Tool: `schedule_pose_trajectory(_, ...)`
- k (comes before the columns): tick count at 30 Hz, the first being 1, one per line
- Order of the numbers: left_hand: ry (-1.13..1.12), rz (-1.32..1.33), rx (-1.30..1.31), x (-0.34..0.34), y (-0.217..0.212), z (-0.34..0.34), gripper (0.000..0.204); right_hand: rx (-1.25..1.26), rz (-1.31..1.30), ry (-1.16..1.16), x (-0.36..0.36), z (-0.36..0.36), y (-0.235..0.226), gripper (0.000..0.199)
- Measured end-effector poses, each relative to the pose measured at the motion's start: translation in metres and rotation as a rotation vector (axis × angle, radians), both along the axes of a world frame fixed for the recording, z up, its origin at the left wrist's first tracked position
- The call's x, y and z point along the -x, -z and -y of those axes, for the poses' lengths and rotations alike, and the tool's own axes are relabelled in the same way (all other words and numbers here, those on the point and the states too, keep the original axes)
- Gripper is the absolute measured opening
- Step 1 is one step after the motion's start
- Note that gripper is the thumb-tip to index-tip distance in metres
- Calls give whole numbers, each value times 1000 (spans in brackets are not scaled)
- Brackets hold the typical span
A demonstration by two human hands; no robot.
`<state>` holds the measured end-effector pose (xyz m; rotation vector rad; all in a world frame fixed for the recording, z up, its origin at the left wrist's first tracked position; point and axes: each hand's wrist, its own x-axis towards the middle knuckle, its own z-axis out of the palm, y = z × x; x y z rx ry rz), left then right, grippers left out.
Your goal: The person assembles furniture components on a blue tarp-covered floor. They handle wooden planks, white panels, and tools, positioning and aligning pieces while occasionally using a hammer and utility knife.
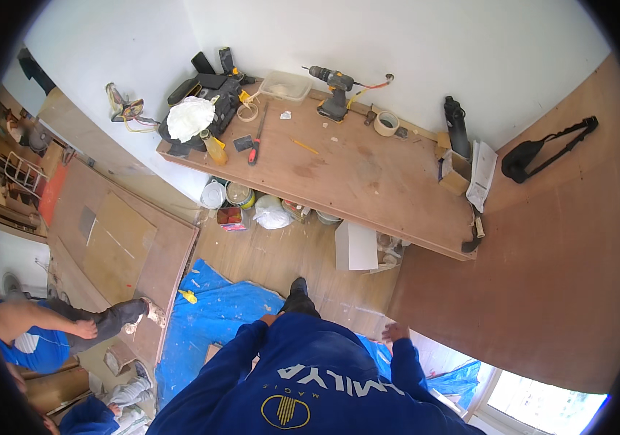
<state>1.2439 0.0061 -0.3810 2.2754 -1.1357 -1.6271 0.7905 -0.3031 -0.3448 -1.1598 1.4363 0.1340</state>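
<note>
My left hand (271, 317) hangs low beside my dark trousers, mostly hidden by my blue sleeve; its fingers cannot be made out. My right hand (396, 332) is out to my other side with fingers loosely apart and nothing in it. Neither hand touches the wooden workbench (368, 185) in front of me. On the bench a cordless drill (334, 93) stands by the wall, with a tape roll (386, 124) to its right. A yellow pencil (305, 146) and a red-handled tool (255, 151) lie nearer its left end. A hammer (478, 225) rests at the right corner.
A blue tarp (215, 304) covers floor ahead-left. Beneath the bench are buckets (239, 193), bags and a white box (355, 246). Two people (34, 341) in blue are at the left, near stacked boards (117, 243). A large brown panel (535, 275) stands right; a black bag (527, 158) lies against it.
</note>
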Motion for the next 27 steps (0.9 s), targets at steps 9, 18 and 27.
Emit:
schedule_pose_trajectory(9, -596, -273, 185, -84, -146, 53, 37, 269, 180, -240, -230, 90, -86, 26)
schedule_pose_trajectory(18, -1307, -389, 516, -166, -223, 130, 34, 958, 97, -592, -414, 263, -121, 26)
schedule_pose_trajectory(27, -1244, -67, 300, -144, -139, 32, 33, 1183, 9, -688, -599, 427, -119, 24)
